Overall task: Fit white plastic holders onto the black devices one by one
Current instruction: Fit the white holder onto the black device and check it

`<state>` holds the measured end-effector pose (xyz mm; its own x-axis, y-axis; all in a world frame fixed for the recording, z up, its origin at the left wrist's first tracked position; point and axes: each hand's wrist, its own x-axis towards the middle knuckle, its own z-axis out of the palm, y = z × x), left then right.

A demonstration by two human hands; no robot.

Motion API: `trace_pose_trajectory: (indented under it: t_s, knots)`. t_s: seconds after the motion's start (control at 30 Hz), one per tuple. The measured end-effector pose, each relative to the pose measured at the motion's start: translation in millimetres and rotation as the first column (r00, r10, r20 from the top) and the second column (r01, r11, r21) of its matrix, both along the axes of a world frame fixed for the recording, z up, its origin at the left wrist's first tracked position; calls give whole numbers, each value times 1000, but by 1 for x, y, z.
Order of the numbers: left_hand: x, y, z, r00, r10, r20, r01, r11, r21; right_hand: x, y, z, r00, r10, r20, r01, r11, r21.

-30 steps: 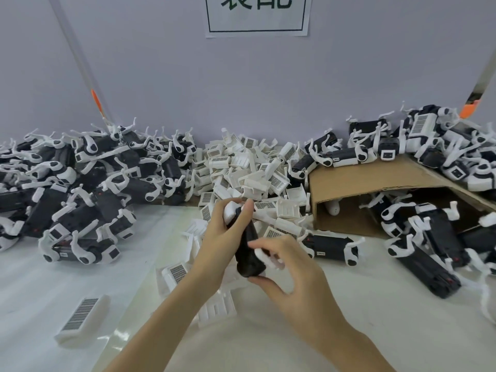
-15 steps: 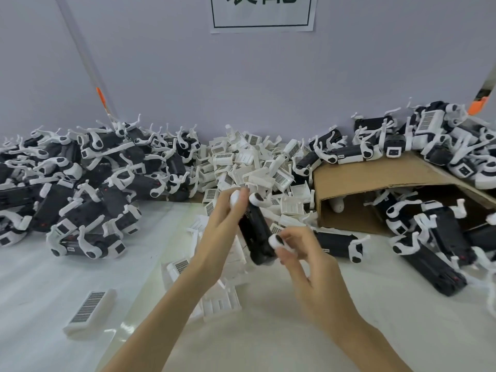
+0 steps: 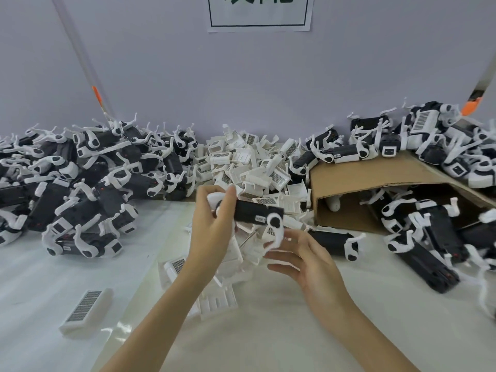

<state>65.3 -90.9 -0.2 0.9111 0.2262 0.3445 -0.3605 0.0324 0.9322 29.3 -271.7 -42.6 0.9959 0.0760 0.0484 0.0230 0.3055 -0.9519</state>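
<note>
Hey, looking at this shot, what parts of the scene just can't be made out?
All in the head view:
- White paper wall sign: characters cut off by the top edge.
- Black device with white arms: left end hidden by the gripping left hand.
- Brown cardboard box: interior shadowed under its flap.
- Barcode labels: too small.

A paper sign [image 3: 259, 13] on the wall, far above both hands, shows cut-off characters, unreadable. Barcodes on holders and the device labels are too small to read.

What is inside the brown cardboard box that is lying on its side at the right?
Inside the brown cardboard box, black devices with white plastic arms spill out, and one small white rounded part lies near the opening. The deeper interior is dark and hidden.
</note>
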Motion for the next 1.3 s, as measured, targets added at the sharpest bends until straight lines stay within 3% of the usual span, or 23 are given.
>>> trace_pose_trajectory:
  t_s: [0.07,0.17,0.23,0.27,0.37,0.5,0.63,0.73,0.87,1.13,1.2,1.3]
  knots:
    - [5,7,0,995,91,-29,-93,993,-70,-3,2,-6,990,4,138,36,958,-285]
    - [11,17,1,982,158,-101,-171,976,-132,-11,10,-15,916,252,312,72,663,-746]
    - [13,19,1,976,171,-133,-193,966,-171,-13,18,-18,865,356,353,134,513,-848]
    - [13,19,1,975,169,-145,-194,963,-185,-13,20,-19,854,362,374,163,495,-853]
    - [14,20,0,977,164,-136,-188,963,-194,-12,17,-13,880,261,397,180,590,-787]
    - [15,21,1,976,185,-114,-205,958,-201,-8,1,0,966,78,247,78,822,-564]
    - [13,20,2,972,207,-115,-227,950,-213,-1,-8,12,987,-129,98,154,938,-309]
    - [13,20,2,971,206,-120,-227,954,-198,2,-17,13,987,-162,20,161,950,-266]
    - [10,16,2,982,124,-141,-144,979,-142,3,-23,14,986,-160,43,165,976,-144]
    - [0,0,-4,985,-133,-113,150,976,161,6,-26,21,995,5,95,-10,999,53]
    - [-3,-5,-7,982,-169,-87,186,952,244,2,-23,22,986,56,156,-51,998,-34]
    - [-8,-11,-10,981,-178,-73,193,914,358,-1,-17,18,967,-13,254,89,954,-288]
